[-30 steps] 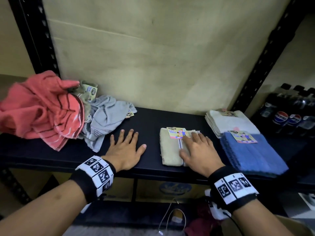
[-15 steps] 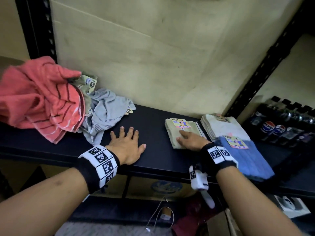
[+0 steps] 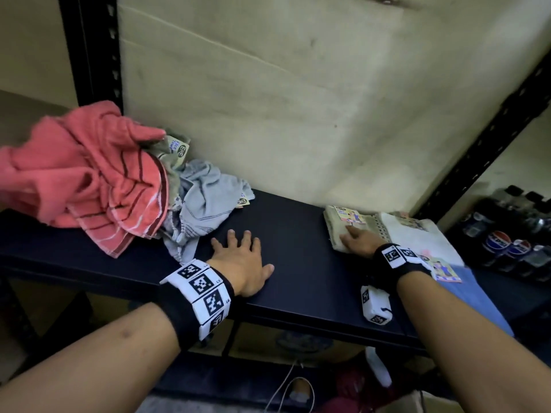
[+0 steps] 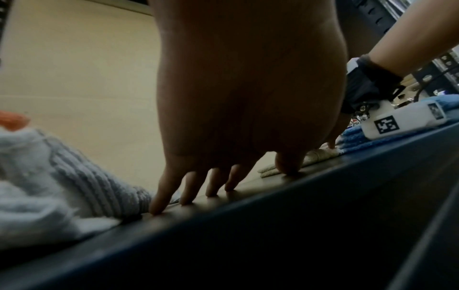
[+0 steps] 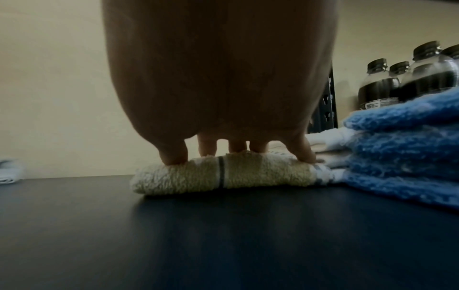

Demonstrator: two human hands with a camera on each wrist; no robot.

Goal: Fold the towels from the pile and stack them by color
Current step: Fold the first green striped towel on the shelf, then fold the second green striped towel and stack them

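We are pressing our right hand (image 3: 356,240) flat, fingers (image 5: 304,150) straight, on the folded beige towel (image 3: 343,226), which is lying on the shelf (image 3: 298,234) just beside the white stack (image 3: 417,234) and blue stack (image 5: 407,147). Our left hand (image 3: 241,260) is resting spread and empty by the unfolded pile (image 3: 89,174). We are judging placement nearly finished; next we are needing another towel from that pile
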